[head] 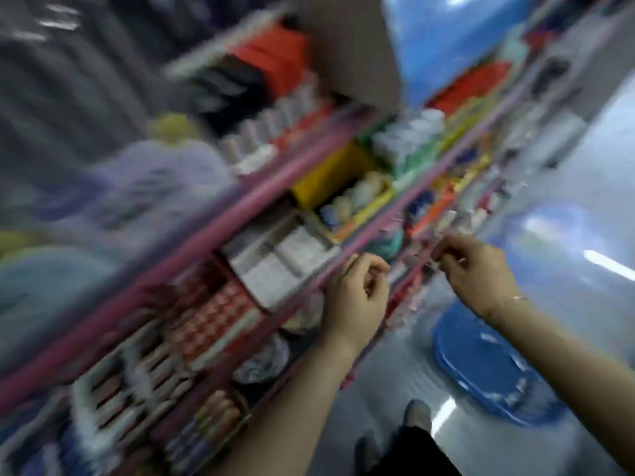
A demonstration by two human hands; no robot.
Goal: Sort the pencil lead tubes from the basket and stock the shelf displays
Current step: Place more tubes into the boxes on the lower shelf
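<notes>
The whole view is smeared by motion. My left hand (357, 297) is at the front rail of the pink shelf (240, 214), fingers curled with thumb and forefinger close together. My right hand (477, 266) is further right at a lower rail, fingers also curled, with a thin pale streak at its fingertips. The blur hides whether either hand holds a pencil lead tube. A blue basket (481, 372) lies on the floor below my right forearm.
The shelf tiers hold a white divided display box (285, 259), a yellow box (336, 176) with pale items, red-and-white packs (213, 321) and rows of small tubes (216, 417). My feet (415, 413) stand on the shiny grey floor.
</notes>
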